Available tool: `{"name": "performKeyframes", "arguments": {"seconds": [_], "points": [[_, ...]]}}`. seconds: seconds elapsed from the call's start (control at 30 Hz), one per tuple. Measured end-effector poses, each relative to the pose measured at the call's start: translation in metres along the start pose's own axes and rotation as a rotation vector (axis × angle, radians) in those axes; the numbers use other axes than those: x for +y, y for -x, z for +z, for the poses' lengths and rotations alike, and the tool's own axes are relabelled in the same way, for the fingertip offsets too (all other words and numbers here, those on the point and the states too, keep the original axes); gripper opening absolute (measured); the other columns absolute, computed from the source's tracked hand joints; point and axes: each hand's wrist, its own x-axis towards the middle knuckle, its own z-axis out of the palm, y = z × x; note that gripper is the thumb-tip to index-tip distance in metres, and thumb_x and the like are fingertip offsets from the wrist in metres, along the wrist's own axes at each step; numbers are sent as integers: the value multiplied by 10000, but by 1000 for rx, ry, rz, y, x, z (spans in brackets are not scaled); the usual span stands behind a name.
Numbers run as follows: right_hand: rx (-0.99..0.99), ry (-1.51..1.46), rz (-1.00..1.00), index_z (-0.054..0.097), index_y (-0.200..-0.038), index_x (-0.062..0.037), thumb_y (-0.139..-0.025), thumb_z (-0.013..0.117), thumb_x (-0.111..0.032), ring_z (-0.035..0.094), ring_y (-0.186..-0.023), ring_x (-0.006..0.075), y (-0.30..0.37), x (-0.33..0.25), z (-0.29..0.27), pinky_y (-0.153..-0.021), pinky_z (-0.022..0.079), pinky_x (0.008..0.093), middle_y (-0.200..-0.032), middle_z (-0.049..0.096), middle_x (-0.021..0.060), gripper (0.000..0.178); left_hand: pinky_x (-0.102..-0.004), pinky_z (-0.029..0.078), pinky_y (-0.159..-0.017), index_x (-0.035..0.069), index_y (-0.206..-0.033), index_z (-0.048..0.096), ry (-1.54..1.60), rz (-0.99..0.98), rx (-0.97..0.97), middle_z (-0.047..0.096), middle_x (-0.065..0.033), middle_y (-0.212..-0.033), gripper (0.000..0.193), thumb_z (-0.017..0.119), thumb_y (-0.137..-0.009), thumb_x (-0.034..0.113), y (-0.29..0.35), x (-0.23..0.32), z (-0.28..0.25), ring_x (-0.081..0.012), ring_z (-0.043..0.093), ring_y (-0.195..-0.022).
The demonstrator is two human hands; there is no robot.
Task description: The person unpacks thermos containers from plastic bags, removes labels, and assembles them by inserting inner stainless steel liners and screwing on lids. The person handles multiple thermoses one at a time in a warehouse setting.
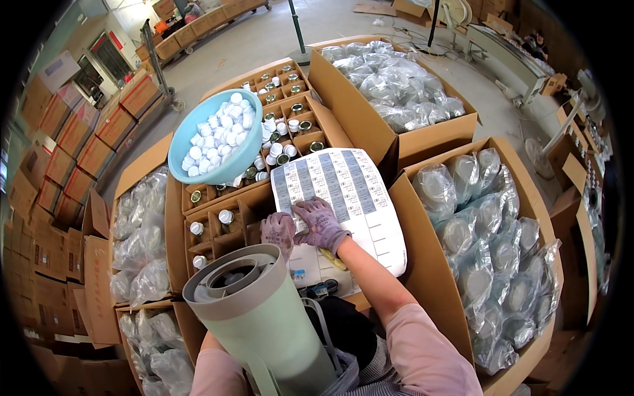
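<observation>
Both hands — left [278, 229], right [321, 223] — pinch the label sheet [343, 198], its long axis running away.

Place: I saw a packing warehouse
Floor: bare concrete floor [264, 39]
Stock: stacked cardboard cartons [79, 132] lined my left
Goods: open boxes of bagged parts [489, 244], a divided carton of small jars [284, 112], a basin of white caps [218, 135]

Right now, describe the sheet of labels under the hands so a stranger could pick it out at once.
Start at the light blue bowl heaped with white caps, sitting on the divided carton of small jars. Just right of it and nearer the person lies the sheet of labels, with the right hand and left hand on its near edge. It is the only flat white sheet, striped with grey columns.
</observation>
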Motion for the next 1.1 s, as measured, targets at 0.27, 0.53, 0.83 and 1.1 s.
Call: {"name": "performKeyframes", "arguments": {"seconds": [0.27, 0.53, 0.83, 1.1], "points": [[-15, -37, 54, 408, -1452, -27, -576, 859, -526, 507, -1276, 316, -2, -9, -4, -1154, 300, 427, -1376, 547, 167, 1104, -434, 481, -716, 97, -841, 609, 338, -279, 134, 615, -73, -931, 175, 687, -703, 23, -25, 11, -37, -302, 601, -791], [242, -1227, 276, 435, -1440, 1, -918, 706, -153, 511, -1298, 241, -6, -38, -92, -1100, 410, 347, -1381, 541, 180, 608, -257, 511, -690, 21, -1004, 610, 1166, -879, 256, 646, -38, -845, 85, 610, -968, 98, -32, -43, -162, -119, 611, -728], [-312, -645, -320, 667, -1209, -28, -920, 651, -297, 643, -1024, 267, 18, -197, -228, -883, 504, 375, -1110, 659, 167, 395, -292, 540, -732, 54, -1036, 593, 1249, -730, 536, 616, -12, -847, 112, 640, -967, 129, 8, -9, -328, -100, 586, -723], [-310, -555, -212, 685, -1227, -89, -951, 632, -291, 645, -918, 202, 39, -203, -235, -847, 508, 319, -1044, 670, 133, 346, -249, 538, -601, 9, -980, 550, 1079, -515, -28, 599, -51, -842, 51, 593, -953, 10, 29, 76, -385, -126, 643, -680]]}}
